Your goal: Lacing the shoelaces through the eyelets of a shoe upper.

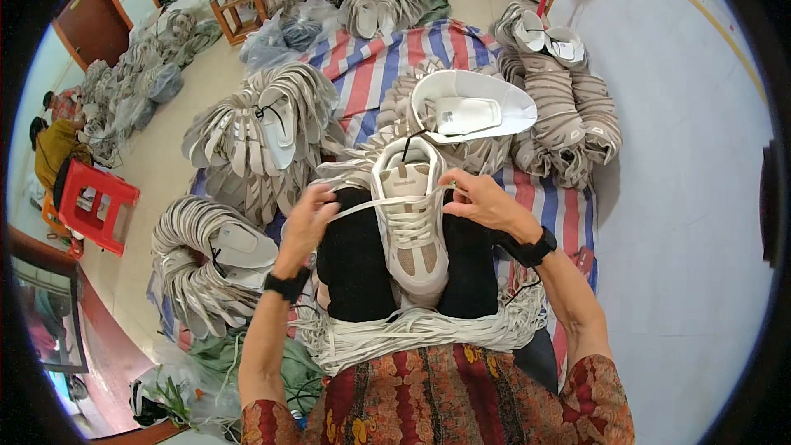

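Note:
A beige and white sneaker (pixel 416 255) stands between my knees, toe toward me, partly laced over its tongue. One end of its flat cream shoelace (pixel 362 212) runs left to my left hand (pixel 306 222), whose fingers are closed on it. On the other side my right hand (pixel 486 204) pinches the lace near the shoe's collar. A bundle of loose cream laces (pixel 428 338) lies across my lap. Just beyond the sneaker, a white shoe form (pixel 478 107) rests on stacked shoe uppers.
Stacks of beige shoe uppers (pixel 305 99) ring me, with another coiled stack (pixel 185 239) at left and bundled ones (pixel 560 107) at right. A striped sheet (pixel 354 66) covers the floor. A red stool (pixel 99 206) and a seated person (pixel 58 148) are far left.

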Demonstrator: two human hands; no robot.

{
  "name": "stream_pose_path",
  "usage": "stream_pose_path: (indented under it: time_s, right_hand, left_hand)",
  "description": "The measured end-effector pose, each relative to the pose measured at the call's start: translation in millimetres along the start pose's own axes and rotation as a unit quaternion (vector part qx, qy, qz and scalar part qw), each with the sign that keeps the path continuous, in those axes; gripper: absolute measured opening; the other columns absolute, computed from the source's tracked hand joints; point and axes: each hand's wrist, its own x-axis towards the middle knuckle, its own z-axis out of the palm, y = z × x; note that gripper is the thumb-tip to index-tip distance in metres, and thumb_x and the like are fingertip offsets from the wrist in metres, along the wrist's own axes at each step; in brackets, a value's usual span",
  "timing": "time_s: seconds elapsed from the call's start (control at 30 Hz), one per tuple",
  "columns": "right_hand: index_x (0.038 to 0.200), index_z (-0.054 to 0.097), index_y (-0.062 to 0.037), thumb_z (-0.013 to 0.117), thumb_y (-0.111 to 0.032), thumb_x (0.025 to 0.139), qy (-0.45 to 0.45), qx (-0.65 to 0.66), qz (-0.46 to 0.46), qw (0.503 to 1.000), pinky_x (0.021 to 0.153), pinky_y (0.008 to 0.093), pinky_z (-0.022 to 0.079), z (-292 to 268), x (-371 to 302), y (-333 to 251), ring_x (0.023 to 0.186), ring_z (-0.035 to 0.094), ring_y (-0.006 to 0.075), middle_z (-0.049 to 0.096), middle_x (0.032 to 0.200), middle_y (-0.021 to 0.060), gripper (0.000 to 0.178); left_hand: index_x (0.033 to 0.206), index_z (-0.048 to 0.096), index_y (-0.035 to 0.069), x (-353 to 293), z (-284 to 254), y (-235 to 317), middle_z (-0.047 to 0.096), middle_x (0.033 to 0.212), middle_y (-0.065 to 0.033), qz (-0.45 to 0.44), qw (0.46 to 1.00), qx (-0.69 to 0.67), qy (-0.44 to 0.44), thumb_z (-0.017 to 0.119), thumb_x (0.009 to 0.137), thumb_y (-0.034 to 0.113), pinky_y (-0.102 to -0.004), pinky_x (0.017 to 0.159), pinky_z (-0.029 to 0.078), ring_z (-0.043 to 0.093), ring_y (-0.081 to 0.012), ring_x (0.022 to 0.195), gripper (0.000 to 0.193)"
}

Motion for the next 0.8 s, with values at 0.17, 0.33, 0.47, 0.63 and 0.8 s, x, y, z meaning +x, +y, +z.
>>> stream_pose_path:
  time_s: [0.17, 0.33, 0.47, 0.63, 0.8]
  right_hand:
    - [0.081, 0.058, 0.0005, 0.064, -0.012, 0.076, 0.074, -0.068, -0.010, 0.995, 0.049, 0.0264, 0.038, -4.4, 1.5, 2.3, 0.052, 0.042, 0.0074, 0.047, 0.053, 0.0034, 0.015]
    - [0.074, 0.058, 0.0027, 0.060, -0.013, 0.080, -0.014, -0.008, 0.034, 0.999, 0.049, 0.0226, 0.036, -21.7, -2.5, -7.1, 0.055, 0.042, 0.0048, 0.049, 0.057, -0.0006, 0.017]
    - [0.076, 0.058, 0.0023, 0.059, -0.014, 0.081, -0.074, -0.041, 0.038, 0.996, 0.050, 0.0230, 0.036, -60.5, -10.0, -18.5, 0.055, 0.042, 0.0056, 0.049, 0.058, -0.0003, 0.017]
    - [0.079, 0.059, -0.0001, 0.055, -0.012, 0.082, -0.042, -0.166, 0.096, 0.981, 0.053, 0.0258, 0.039, -144.8, -41.8, 3.0, 0.055, 0.046, 0.0100, 0.052, 0.057, 0.0055, 0.013]
    - [0.083, 0.060, 0.0001, 0.054, -0.011, 0.082, 0.124, -0.273, 0.106, 0.948, 0.058, 0.0279, 0.042, -203.6, -98.8, 41.2, 0.061, 0.053, 0.0167, 0.054, 0.064, 0.0101, 0.013]
  left_hand:
    - [0.074, 0.056, -0.003, 25.5, 33.4, 34.0, 0.055, 0.060, -0.0070, -0.027, 0.989, 0.032, -0.145, 0.054, 0.084, 0.024, -0.0283, 0.054, 0.039, 0.050, -0.0123, 0.058, 0.029]
    - [0.071, 0.057, -0.001, 23.8, 13.4, 20.9, 0.048, 0.059, 0.0001, -0.033, 0.991, 0.021, -0.129, 0.057, 0.082, 0.020, -0.0226, 0.052, 0.035, 0.043, -0.0064, 0.057, 0.024]
    - [0.079, 0.061, 0.001, 7.0, -27.4, 19.9, 0.049, 0.061, 0.0023, -0.008, 0.991, 0.044, -0.123, 0.057, 0.084, 0.015, -0.0206, 0.049, 0.035, 0.043, -0.0047, 0.055, 0.016]
    - [0.083, 0.064, -0.003, -70.5, -135.6, -28.3, 0.060, 0.066, -0.0042, -0.085, 0.979, 0.175, -0.058, 0.058, 0.079, 0.008, -0.0230, 0.054, 0.042, 0.054, -0.0095, 0.059, 0.013]
    - [0.082, 0.063, -0.003, -130.3, -172.7, -54.3, 0.060, 0.067, -0.0094, -0.184, 0.962, 0.198, 0.024, 0.059, 0.077, 0.007, -0.0266, 0.060, 0.043, 0.056, -0.0157, 0.062, 0.012]
